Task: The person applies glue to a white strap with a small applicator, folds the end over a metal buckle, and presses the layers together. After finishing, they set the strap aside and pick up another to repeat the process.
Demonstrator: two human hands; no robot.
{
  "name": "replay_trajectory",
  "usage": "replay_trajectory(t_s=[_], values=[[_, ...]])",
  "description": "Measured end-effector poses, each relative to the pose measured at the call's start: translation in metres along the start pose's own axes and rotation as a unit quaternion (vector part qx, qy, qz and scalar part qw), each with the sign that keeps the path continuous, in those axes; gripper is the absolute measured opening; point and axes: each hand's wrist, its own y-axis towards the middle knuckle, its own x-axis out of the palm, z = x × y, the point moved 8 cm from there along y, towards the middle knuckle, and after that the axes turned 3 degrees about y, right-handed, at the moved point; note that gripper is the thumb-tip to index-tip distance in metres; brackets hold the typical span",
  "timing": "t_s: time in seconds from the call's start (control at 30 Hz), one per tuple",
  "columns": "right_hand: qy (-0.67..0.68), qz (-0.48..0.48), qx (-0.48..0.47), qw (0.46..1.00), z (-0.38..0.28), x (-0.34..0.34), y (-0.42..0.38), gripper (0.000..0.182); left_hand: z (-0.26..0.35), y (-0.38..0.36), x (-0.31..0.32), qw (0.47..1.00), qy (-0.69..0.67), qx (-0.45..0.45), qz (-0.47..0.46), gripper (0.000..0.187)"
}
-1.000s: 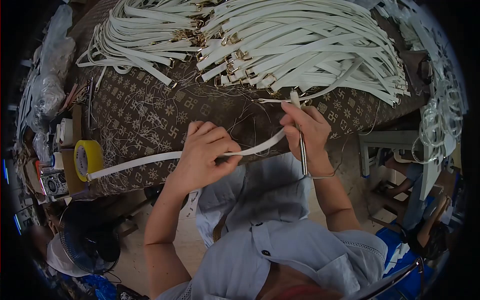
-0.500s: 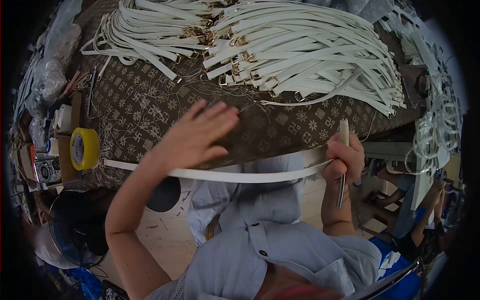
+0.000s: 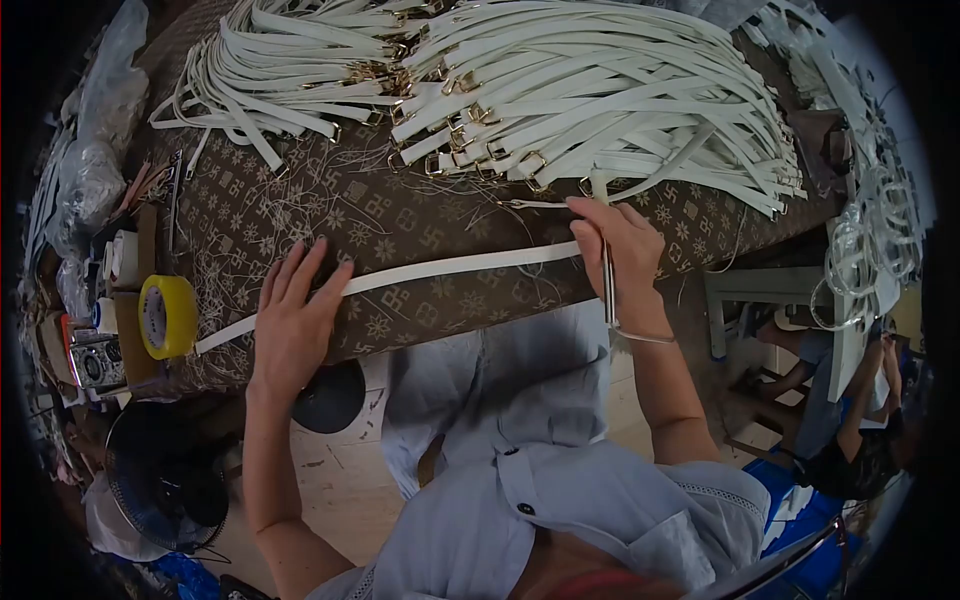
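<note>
A single white strap (image 3: pixel 450 268) lies across the patterned brown cloth (image 3: pixel 420 330). My left hand (image 3: pixel 298 318) rests flat over the strap's left part, fingers spread. My right hand (image 3: pixel 622 250) is wrapped round a pen-like tool (image 3: pixel 608 285) with a pale upper part and a metal shaft, and is at the strap's right end. Whether those fingers also pinch the strap is hard to make out. Beyond both hands lies a large pile of white straps (image 3: pixel 600 90) with gold-coloured buckles. One buckled strap (image 3: pixel 545 204) reaches out close to my right hand.
Yellow tape roll (image 3: pixel 168 316) stands at the left edge beside small boxes. Loose threads (image 3: pixel 270 215) are scattered over the cloth. A black fan (image 3: pixel 165 480) is at lower left. Clear plastic loops (image 3: pixel 870 250) hang at right, near another person's arm (image 3: pixel 862 410).
My left hand has come down onto the strap, left of where it hovered. My right hand has moved forward and left with the tool, and the strap now lies on the cloth.
</note>
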Motion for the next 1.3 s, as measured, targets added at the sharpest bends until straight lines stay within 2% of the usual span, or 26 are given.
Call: replay_trajectory(t_s=[0.07,0.1,0.17,0.2,0.3,0.37,0.4,0.5,0.53,0.6,0.73,0.8,0.97,1.07,1.13,1.2,1.27,1.3], values=[[0.086,-0.030,0.020,0.996,0.002,0.007,-0.004,0.024,-0.013,-0.010,-0.002,0.998,-0.066,-0.020,0.010,0.039],[0.090,-0.031,0.020,0.995,0.000,0.008,-0.004,0.024,-0.017,-0.013,-0.003,0.998,-0.064,-0.023,0.008,0.039],[0.353,-0.029,0.099,0.930,0.007,0.014,-0.006,0.037,-0.020,-0.014,-0.006,0.995,-0.104,-0.008,0.008,0.040],[0.352,-0.060,0.087,0.930,0.005,0.020,-0.004,0.058,-0.024,-0.013,-0.005,0.995,-0.103,-0.007,0.006,0.040],[0.357,-0.091,0.146,0.918,0.013,0.032,-0.002,0.062,-0.023,-0.006,-0.005,0.990,-0.134,0.011,0.037,0.040],[0.346,-0.120,0.173,0.914,0.016,0.034,-0.005,0.064,-0.011,0.001,-0.010,0.990,-0.111,-0.022,0.088,0.034],[0.335,-0.150,0.198,0.909,0.017,0.037,-0.008,0.065,0.003,0.009,-0.011,0.990,-0.112,-0.022,0.085,0.034],[0.369,-0.163,0.242,0.883,0.012,0.036,-0.016,0.067,0.047,0.027,-0.011,0.985,-0.138,0.057,0.090,0.027],[0.367,-0.167,0.244,0.882,0.011,0.033,-0.018,0.067,0.043,0.029,-0.010,0.984,-0.142,0.055,0.089,0.027],[0.408,-0.174,0.249,0.861,0.007,0.032,-0.024,0.070,0.041,0.028,-0.011,0.981,-0.148,0.116,0.047,0.029],[0.475,-0.148,0.247,0.831,0.009,0.038,-0.021,0.070,0.036,0.026,-0.015,0.984,-0.139,0.114,0.017,0.028],[0.450,-0.183,0.218,0.847,0.008,0.046,-0.020,0.068,0.037,0.031,-0.014,0.982,-0.177,0.071,0.018,0.030],[0.432,-0.174,0.243,0.851,0.007,0.045,-0.021,0.066,0.083,0.062,-0.010,0.978,-0.198,0.063,0.031,0.037],[0.436,-0.153,0.241,0.853,0.009,0.037,-0.020,0.066,0.090,0.069,-0.003,0.978,-0.200,0.056,0.005,0.027],[0.439,-0.147,0.242,0.853,0.007,0.035,-0.020,0.066,0.090,0.068,0.001,0.978,-0.200,0.047,-0.044,0.020],[0.399,-0.115,0.199,0.888,0.002,0.026,-0.015,0.066,0.090,0.068,0.002,0.975,-0.210,0.045,-0.055,0.017],[0.389,-0.117,0.186,0.895,-0.001,0.022,-0.016,0.067,0.092,0.068,0.003,0.973,-0.219,0.044,-0.063,0.016],[0.379,-0.120,0.171,0.901,-0.003,0.020,-0.016,0.067,0.096,0.067,0.001,0.975,-0.208,0.064,-0.038,0.016]])
